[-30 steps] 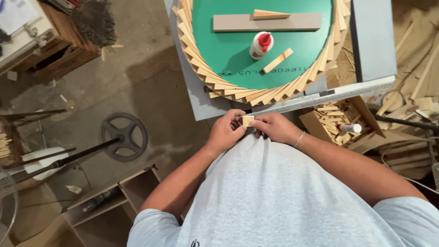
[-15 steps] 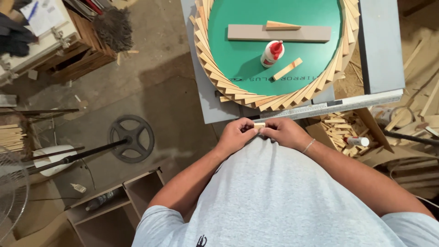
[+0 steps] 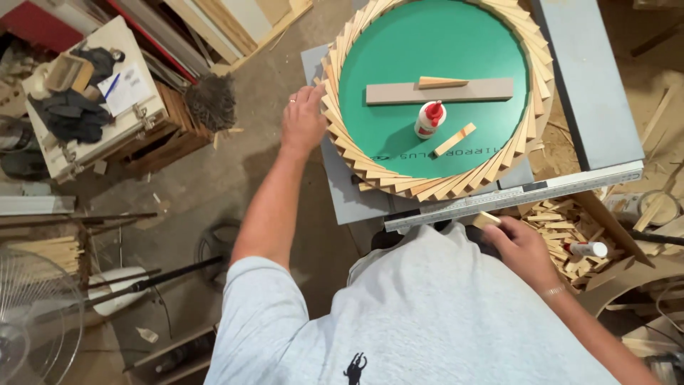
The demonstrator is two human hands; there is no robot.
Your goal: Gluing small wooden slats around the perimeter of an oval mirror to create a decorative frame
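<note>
Left arm stretched out long, left hand [image 3: 303, 121] spread flat against the outer edge of the wooden slat ring [image 3: 342, 146] around the green disc [image 3: 427, 50]. Right hand [image 3: 524, 246] tucked in by the belly, pinching a small wood piece [image 3: 486, 219].

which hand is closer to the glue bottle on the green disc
Left. The left hand rests on the wooden ring's left edge, level with the glue bottle. The right hand is lower, below the metal ruler.
</note>
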